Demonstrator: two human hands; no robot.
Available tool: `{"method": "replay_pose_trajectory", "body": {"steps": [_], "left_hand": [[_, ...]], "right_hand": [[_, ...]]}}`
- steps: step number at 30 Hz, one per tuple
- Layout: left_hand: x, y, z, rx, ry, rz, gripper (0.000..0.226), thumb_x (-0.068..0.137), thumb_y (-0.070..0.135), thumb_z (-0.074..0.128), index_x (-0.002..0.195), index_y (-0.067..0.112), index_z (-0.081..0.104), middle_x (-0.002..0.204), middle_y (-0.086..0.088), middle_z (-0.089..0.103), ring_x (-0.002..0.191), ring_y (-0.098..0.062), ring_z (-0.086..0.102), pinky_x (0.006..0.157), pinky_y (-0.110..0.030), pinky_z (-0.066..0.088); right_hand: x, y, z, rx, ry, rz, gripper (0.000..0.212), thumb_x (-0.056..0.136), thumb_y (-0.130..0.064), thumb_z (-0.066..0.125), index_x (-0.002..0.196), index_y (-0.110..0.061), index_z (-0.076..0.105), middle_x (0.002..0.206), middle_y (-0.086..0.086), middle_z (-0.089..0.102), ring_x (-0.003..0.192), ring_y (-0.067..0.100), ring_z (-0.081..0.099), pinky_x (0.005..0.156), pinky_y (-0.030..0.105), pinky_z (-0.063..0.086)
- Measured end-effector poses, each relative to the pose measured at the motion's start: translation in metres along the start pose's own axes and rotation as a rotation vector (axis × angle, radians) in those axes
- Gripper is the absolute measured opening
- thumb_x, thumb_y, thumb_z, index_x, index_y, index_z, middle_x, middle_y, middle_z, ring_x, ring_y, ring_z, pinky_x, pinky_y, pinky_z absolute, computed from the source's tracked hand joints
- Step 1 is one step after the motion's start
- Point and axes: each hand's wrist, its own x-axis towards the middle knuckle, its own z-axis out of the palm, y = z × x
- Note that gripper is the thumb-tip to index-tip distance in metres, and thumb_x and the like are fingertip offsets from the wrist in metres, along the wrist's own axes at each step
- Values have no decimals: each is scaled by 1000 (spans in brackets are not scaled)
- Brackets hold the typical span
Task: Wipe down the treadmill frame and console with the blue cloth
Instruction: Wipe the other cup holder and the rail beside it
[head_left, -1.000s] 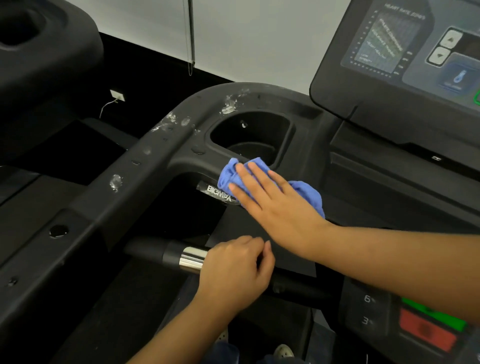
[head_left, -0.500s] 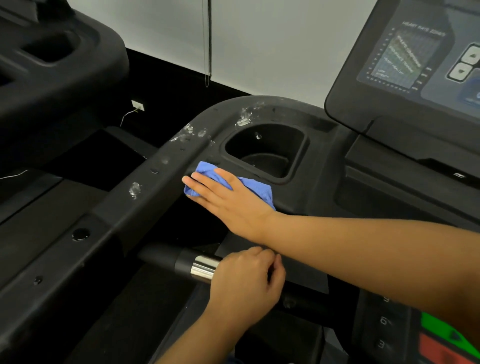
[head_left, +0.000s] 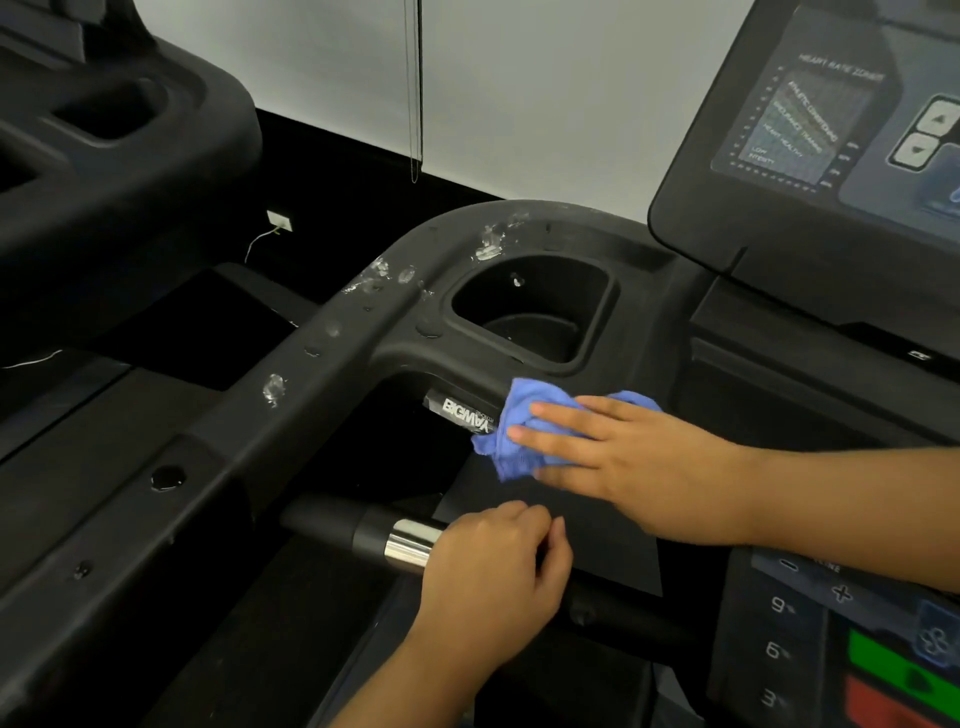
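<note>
- Head view, centre right: the right hand (head_left: 623, 457) reaches in from the right edge with its fingers straight and spread a little, lying flat on the blue cloth (head_left: 511, 415).
- The cloth is bunched under the fingertips and pressed against the dark treadmill frame (head_left: 249, 431), just below the cup holder (head_left: 535, 312) and touching the right end of a label (head_left: 462, 413) that reads "BIGWAY".
- Lower centre: the left hand (head_left: 488, 577) comes up from the bottom edge, its fingers and thumb curled round the black handlebar (head_left: 332, 525), just right of a shiny chrome band (head_left: 410, 543).
- The frame arm runs from the lower left of the picture up to the centre and bends right round the cup holder; white wet spots (head_left: 488, 244) dot its top along the bend and further down the arm.
- Upper right: the console (head_left: 810, 130) stands tilted, showing a heart-rate chart and two arrow keys.
- Lower right corner: a keypad panel (head_left: 779, 649) with the numbers 9, 6 and 3, beside a green button (head_left: 893, 660) above a red button (head_left: 893, 706).
- Upper left: part of a second black machine (head_left: 104, 156); behind it a wall socket (head_left: 279, 221) on the dark skirting, and a blind cord (head_left: 414, 88) hanging against the pale wall.
</note>
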Motion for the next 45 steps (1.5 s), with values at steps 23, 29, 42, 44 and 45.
{"method": "replay_pose_trajectory", "body": {"steps": [23, 29, 42, 44, 45], "left_hand": [[4, -1, 5, -21, -44, -25, 31, 84, 36, 48, 57, 25, 36, 52, 9, 44, 41, -10, 39, 42, -20, 19], [4, -2, 4, 7, -31, -40, 30, 83, 37, 48, 58, 23, 39, 53, 7, 45, 42, -12, 43, 44, -21, 20], [1, -2, 4, 20, -2, -39, 32, 84, 39, 47, 59, 24, 34, 53, 6, 46, 42, -12, 44, 42, -22, 23], [1, -2, 4, 24, 5, -41, 32, 84, 39, 47, 59, 24, 34, 53, 6, 46, 42, -12, 44, 43, -22, 22], [2, -2, 4, 25, 11, -38, 32, 83, 39, 48, 59, 24, 32, 53, 6, 45, 42, -12, 44, 43, -22, 21]], "right_hand": [[149, -5, -12, 198, 183, 524, 74, 93, -15, 33, 148, -13, -16, 152, 31, 1, 144, 36, 11, 118, 37, 3], [164, 2, -7, 55, 253, 284, 67, 85, -8, 14, 150, -10, -3, 153, 30, 3, 143, 40, 12, 117, 40, 14], [84, 10, -2, 220, 93, 36, 70, 81, -3, 35, 149, -10, 20, 158, 8, 11, 147, 23, 5, 119, 35, 3], [67, 10, 5, 272, 135, 63, 70, 77, -4, 38, 146, -7, 30, 156, 11, 20, 145, 27, 16, 118, 42, 19], [57, 11, 9, 307, 133, 91, 68, 79, -6, 39, 146, -9, 30, 156, 11, 19, 144, 29, 17, 115, 45, 25]]}}
